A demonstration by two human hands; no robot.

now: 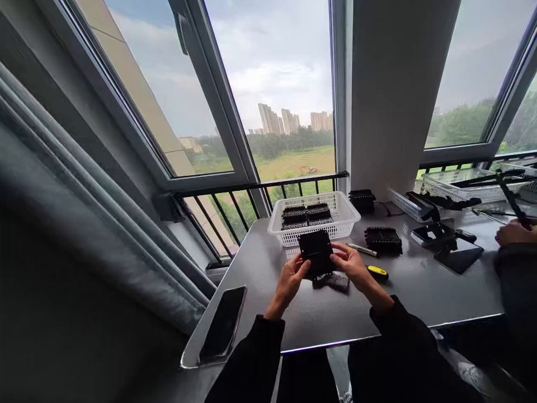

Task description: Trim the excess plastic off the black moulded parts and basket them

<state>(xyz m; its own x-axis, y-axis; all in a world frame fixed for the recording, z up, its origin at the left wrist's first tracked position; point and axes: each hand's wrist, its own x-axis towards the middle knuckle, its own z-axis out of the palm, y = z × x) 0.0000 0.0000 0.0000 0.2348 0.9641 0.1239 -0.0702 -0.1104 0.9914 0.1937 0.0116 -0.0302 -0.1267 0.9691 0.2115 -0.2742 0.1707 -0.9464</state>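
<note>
One black square part (pixel 315 252) is held up between two hands over the tabletop (pixel 428 296), just on the near side of one white basket (pixel 344 226). In that basket lie black ribbed blocks (pixel 318 214), at least two side by side; two more black stacks stand to the right, one near (pixel 383 239) and one far (pixel 361 201). There is one marker (pixel 362 250), one yellow-and-black tool (pixel 377 272) and, at the left edge, one dark phone (pixel 222 323).

The left hand (pixel 290 280) grips the part's left edge, its thumb on the near face. The right hand (pixel 351 265) grips the right edge likewise, thumb in front and fingers partly spread at the side. Neither is fully closed; both are bent around the part.

The part covers some of the basket's near wall, so the blocks inside cannot be fully counted. A dark grey piece (pixel 335 282) below the part is partly hidden and hard to identify. At far right, another person's hand (pixel 516 232) is cut off by the frame's edge, holding a dark green strip (pixel 509 193).
</note>
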